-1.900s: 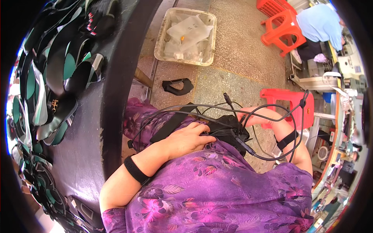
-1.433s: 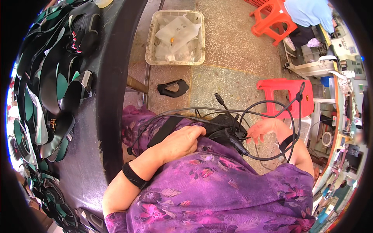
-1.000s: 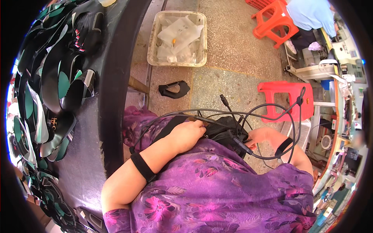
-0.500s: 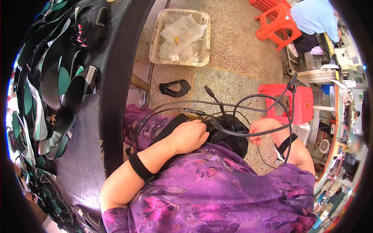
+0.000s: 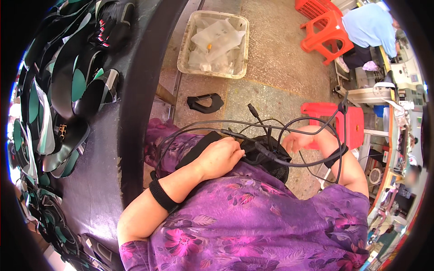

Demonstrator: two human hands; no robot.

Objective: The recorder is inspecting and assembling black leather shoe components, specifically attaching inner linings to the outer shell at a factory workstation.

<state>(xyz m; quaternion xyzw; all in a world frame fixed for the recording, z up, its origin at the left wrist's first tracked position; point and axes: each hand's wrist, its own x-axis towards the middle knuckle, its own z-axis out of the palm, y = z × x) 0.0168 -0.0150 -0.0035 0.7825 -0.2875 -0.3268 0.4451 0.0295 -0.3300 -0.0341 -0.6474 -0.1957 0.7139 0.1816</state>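
Observation:
On my lap lies a black mesh bag (image 5: 275, 169) with black cables (image 5: 271, 156) looped over it. My left hand (image 5: 220, 157) is closed at the bag's left edge, fingers curled and thumb pressed in; a small shiny bit shows at the fingertips. Beyond the bag's right side, my right hand (image 5: 300, 139) has its fingers loosely apart behind the cables, and nothing shows in them. A flat black piece (image 5: 203, 145) lies under my left wrist, over the purple floral cloth. One cable plug (image 5: 253, 110) sticks up past the bag.
A dark bench (image 5: 97, 167) on the left is heaped with black shoe uppers (image 5: 68, 90). On the floor are a bin of plastic bags (image 5: 181, 63) and a black cut-out piece (image 5: 194, 104). Red stools (image 5: 355, 128) stand right, with a seated person (image 5: 368, 27) beyond.
My right hand has shifted forward and slightly left, its fingers going from a pinch to apart. The cables have swung a little right and down. My left hand stays at the bag.

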